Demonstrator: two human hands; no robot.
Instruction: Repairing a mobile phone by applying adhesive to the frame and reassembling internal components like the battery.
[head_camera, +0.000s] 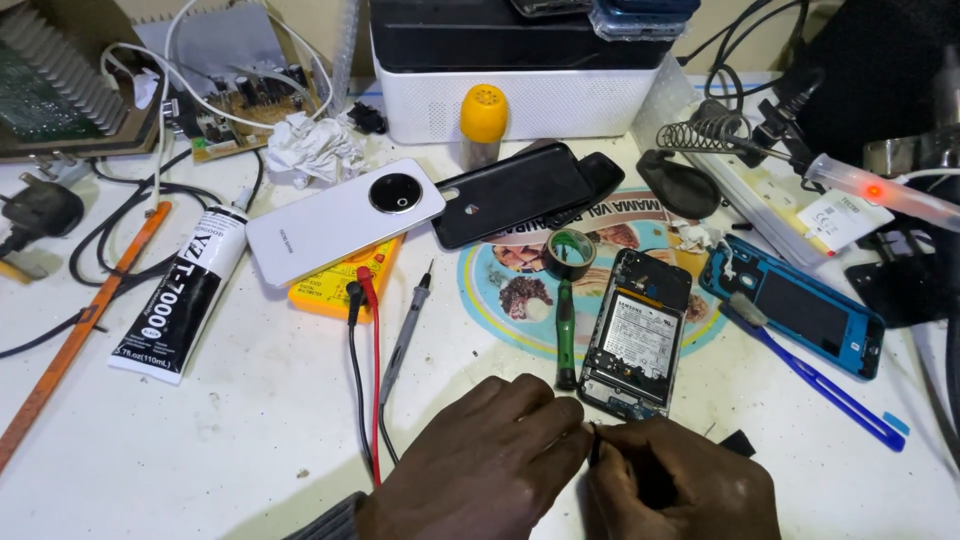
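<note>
Presently: small dark part (594, 436), too tiny to identify, pinched between fingertips of both hands at the table's near edge.

Left hand (490, 455): curled nearly closed, fingertips on the part.
Right hand (680, 485): loosely fisted, thumb and forefinger meeting the same part.
Opened black phone with exposed white-labelled battery (635, 335): lies just beyond the hands, lower end almost touching the knuckles.
Green-handled screwdriver (566, 335): beside it, left.

Risks, judged: the part may slip from so fine a pinch and vanish among clutter on the white worktable (230, 430); a knuckle could nudge the open phone; the red and black multimeter probe leads (366, 380) by the left wrist could snag.
</note>
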